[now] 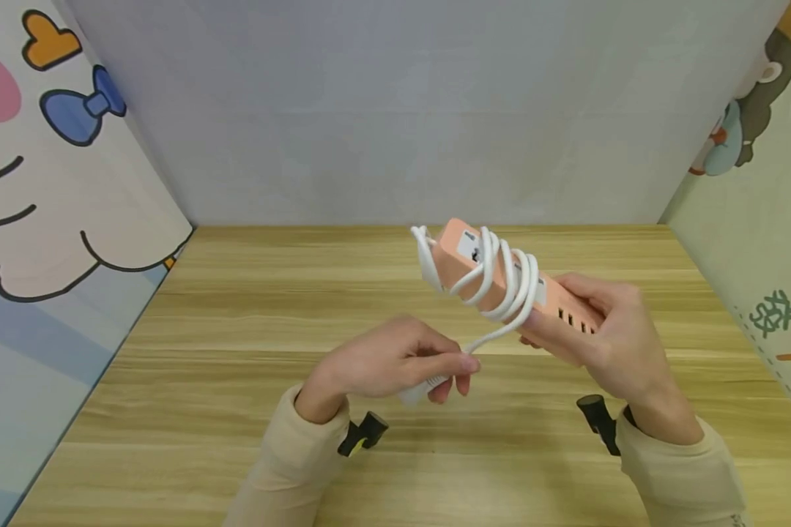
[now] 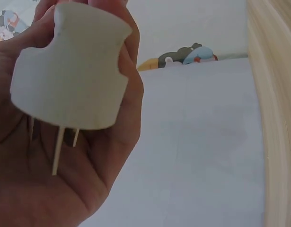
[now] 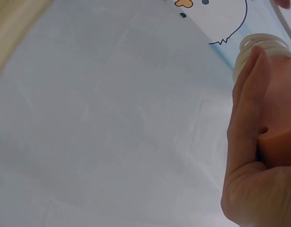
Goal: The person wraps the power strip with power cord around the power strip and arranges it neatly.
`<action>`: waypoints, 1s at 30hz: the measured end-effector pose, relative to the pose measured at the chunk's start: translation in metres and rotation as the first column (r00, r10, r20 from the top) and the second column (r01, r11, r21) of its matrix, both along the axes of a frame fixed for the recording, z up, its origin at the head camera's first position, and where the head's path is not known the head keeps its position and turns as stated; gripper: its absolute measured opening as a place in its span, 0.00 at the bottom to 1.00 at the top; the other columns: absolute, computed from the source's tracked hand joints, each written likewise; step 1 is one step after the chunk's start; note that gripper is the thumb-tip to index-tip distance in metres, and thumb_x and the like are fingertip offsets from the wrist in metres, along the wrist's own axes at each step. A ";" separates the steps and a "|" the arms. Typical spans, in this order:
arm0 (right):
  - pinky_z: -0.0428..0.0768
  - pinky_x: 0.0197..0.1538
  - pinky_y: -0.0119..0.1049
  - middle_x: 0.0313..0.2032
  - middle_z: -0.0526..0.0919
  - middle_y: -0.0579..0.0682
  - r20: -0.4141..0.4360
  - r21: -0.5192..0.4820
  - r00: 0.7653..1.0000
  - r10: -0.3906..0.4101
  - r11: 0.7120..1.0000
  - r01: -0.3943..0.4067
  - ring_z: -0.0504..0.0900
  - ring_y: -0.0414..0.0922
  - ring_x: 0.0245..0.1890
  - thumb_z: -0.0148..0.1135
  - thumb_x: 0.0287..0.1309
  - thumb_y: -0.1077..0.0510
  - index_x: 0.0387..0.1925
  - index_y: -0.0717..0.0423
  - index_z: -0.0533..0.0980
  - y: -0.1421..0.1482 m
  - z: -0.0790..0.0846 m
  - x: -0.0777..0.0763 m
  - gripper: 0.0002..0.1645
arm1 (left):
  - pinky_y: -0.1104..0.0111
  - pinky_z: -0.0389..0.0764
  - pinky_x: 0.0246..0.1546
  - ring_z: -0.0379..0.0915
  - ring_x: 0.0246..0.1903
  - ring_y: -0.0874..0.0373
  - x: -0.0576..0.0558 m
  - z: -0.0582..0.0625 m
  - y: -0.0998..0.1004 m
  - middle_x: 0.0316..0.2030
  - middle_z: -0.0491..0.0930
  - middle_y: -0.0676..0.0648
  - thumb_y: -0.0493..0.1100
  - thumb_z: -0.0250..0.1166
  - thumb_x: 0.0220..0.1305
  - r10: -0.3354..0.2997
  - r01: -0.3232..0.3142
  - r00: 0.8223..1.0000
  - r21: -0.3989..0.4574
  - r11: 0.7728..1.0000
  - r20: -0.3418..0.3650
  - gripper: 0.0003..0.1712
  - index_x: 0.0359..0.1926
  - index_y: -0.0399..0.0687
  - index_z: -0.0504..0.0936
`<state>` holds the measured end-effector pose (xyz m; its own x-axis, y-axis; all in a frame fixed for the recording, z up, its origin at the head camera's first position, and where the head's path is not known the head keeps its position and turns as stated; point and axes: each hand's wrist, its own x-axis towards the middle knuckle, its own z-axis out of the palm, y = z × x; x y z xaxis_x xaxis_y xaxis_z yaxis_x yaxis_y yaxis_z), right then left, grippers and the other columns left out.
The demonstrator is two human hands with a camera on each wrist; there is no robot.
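A salmon-pink power strip (image 1: 567, 304) is held up over the table in my right hand (image 1: 622, 340), tilted with its far end toward the upper left. White cord (image 1: 517, 285) is wound in several loops around that far half, and a bend of it sticks out past the end. From the loops the cord runs down to my left hand (image 1: 402, 359), which grips the white plug (image 2: 74, 71) at its cord end. Metal prongs on the plug point back toward the left palm in the left wrist view. Sockets on the strip are partly hidden under the loops.
Below both hands lies a wood-grain table (image 1: 237, 307). A pale grey wall (image 1: 395, 110) closes off the back. Cartoon-printed panels stand at left (image 1: 53, 183) and right (image 1: 758, 219). Black camera mounts (image 1: 362, 433) sit at both wrists.
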<state>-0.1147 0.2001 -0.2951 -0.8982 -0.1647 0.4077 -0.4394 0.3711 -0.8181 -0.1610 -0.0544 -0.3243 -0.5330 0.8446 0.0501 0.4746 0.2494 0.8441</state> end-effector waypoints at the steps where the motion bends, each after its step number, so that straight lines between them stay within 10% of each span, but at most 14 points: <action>1: 0.82 0.25 0.33 0.26 0.88 0.48 0.003 0.004 1.000 0.021 1.000 -0.021 0.86 0.45 0.21 0.67 0.61 0.68 0.45 0.65 0.82 0.000 0.000 0.000 0.10 | 0.74 0.65 0.24 0.61 0.18 0.66 -0.001 0.000 0.000 0.20 0.79 0.55 0.51 0.56 0.78 0.009 -0.009 1.000 -0.013 1.000 -0.016 0.18 0.30 0.58 0.85; 8: 0.83 0.27 0.37 0.27 0.87 0.51 0.076 -0.033 0.980 0.184 0.983 -0.182 0.85 0.48 0.22 0.64 0.61 0.70 0.42 0.62 0.83 0.002 0.000 -0.002 0.08 | 0.73 0.61 0.19 0.60 0.15 0.65 -0.004 -0.002 -0.002 0.17 0.77 0.57 0.56 0.60 0.74 0.101 -0.103 0.994 -0.032 0.994 -0.051 0.18 0.25 0.64 0.85; 13: 0.80 0.24 0.36 0.28 0.87 0.51 0.116 0.000 0.950 0.291 0.956 -0.293 0.83 0.45 0.21 0.65 0.58 0.72 0.42 0.57 0.83 0.004 0.000 -0.002 0.12 | 0.67 0.76 0.19 0.72 0.16 0.58 -0.010 -0.006 -0.002 0.26 0.84 0.52 0.42 0.68 0.69 0.012 -0.013 1.000 0.172 0.985 0.010 0.01 0.39 0.52 0.84; 15: 0.78 0.23 0.36 0.28 0.87 0.50 0.115 0.028 0.941 0.319 0.945 -0.324 0.81 0.43 0.20 0.67 0.56 0.72 0.41 0.54 0.84 0.004 0.000 -0.001 0.14 | 0.64 0.80 0.21 0.74 0.17 0.57 -0.012 -0.008 -0.003 0.31 0.86 0.51 0.39 0.71 0.64 -0.015 0.014 1.000 0.211 0.977 0.005 0.09 0.44 0.48 0.83; 18: 0.75 0.22 0.35 0.28 0.86 0.48 0.100 0.060 0.930 0.353 0.931 -0.360 0.77 0.40 0.20 0.69 0.53 0.72 0.42 0.51 0.84 0.003 0.000 0.000 0.17 | 0.68 0.83 0.29 0.78 0.26 0.61 -0.013 -0.008 -0.005 0.39 0.87 0.52 0.40 0.75 0.60 0.020 -0.004 0.995 0.166 0.986 -0.096 0.17 0.50 0.48 0.84; 23: 0.75 0.23 0.35 0.30 0.87 0.48 0.085 0.060 0.915 0.393 0.915 -0.399 0.77 0.40 0.21 0.66 0.53 0.73 0.44 0.53 0.83 0.003 0.000 -0.001 0.19 | 0.70 0.80 0.51 0.79 0.47 0.59 -0.010 -0.009 -0.008 0.50 0.84 0.45 0.36 0.75 0.58 0.098 -0.056 0.934 0.130 0.990 -0.344 0.22 0.54 0.41 0.83; 27: 0.76 0.23 0.36 0.32 0.87 0.48 0.088 0.035 0.912 0.401 0.914 -0.405 0.79 0.40 0.23 0.63 0.52 0.75 0.45 0.59 0.83 0.002 0.000 -0.001 0.19 | 0.73 0.82 0.29 0.77 0.27 0.66 -0.005 -0.007 0.006 0.38 0.86 0.49 0.36 0.76 0.58 0.077 -0.010 0.959 0.238 0.971 -0.274 0.16 0.48 0.43 0.85; 30: 0.75 0.24 0.36 0.32 0.87 0.47 0.090 0.048 0.914 0.396 0.915 -0.401 0.78 0.40 0.23 0.64 0.52 0.74 0.46 0.58 0.83 0.001 0.000 0.000 0.19 | 0.74 0.81 0.29 0.77 0.25 0.66 -0.002 -0.008 0.008 0.35 0.86 0.50 0.35 0.76 0.56 0.082 0.004 0.933 0.239 0.971 -0.351 0.14 0.44 0.44 0.85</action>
<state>-0.1147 0.2014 -0.2947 -0.7806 -0.5387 0.3169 -0.4985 0.2308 -0.8356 -0.1631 -0.0468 -0.3324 -0.4754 0.7652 0.4341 0.7482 0.0922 0.6570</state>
